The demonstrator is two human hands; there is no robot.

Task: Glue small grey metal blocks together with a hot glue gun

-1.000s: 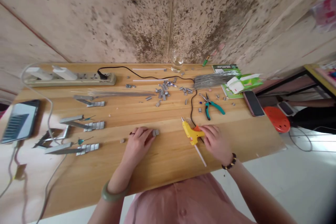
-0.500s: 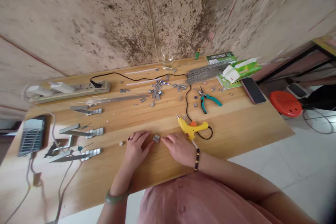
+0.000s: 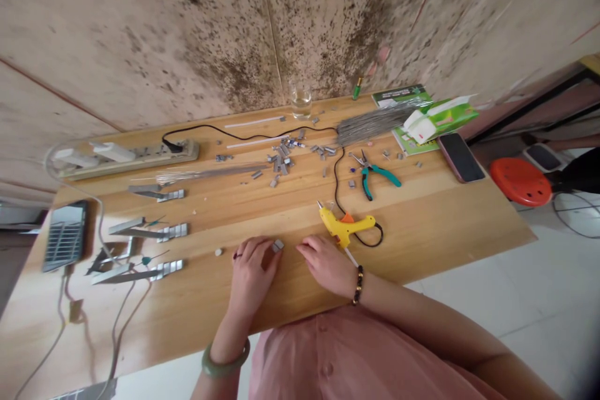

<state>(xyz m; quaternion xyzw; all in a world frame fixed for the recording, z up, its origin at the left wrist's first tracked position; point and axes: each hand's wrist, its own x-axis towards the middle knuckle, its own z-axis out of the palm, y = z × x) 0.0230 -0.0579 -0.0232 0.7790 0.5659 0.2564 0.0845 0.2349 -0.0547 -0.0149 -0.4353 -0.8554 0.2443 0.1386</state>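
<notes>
Since the last frame, your right hand (image 3: 329, 267) has drawn back a little from the small grey block (image 3: 278, 245), which has shifted into the grasp of your left hand (image 3: 250, 274). Your left thumb and fingers now pinch that block just above the tabletop or on it; you cannot tell which from here. Your right fingers are narrow, their tips drawn together, with nothing visible in them, a short gap from the block. The yellow glue gun (image 3: 344, 227) lies just beyond your right hand, nozzle pointing away from you, with its white glue stick (image 3: 351, 257) poking out near your wrist. Further off sit the teal-handled pliers (image 3: 380, 174), the scattered grey pieces (image 3: 282, 159) and the bundle of thin wires (image 3: 370, 124). Over to your left, a small round piece (image 3: 219, 252) rests alone near your fingers, with three jointed grey strips (image 3: 172, 232) beyond it on the wooden table (image 3: 422, 225)
</notes>
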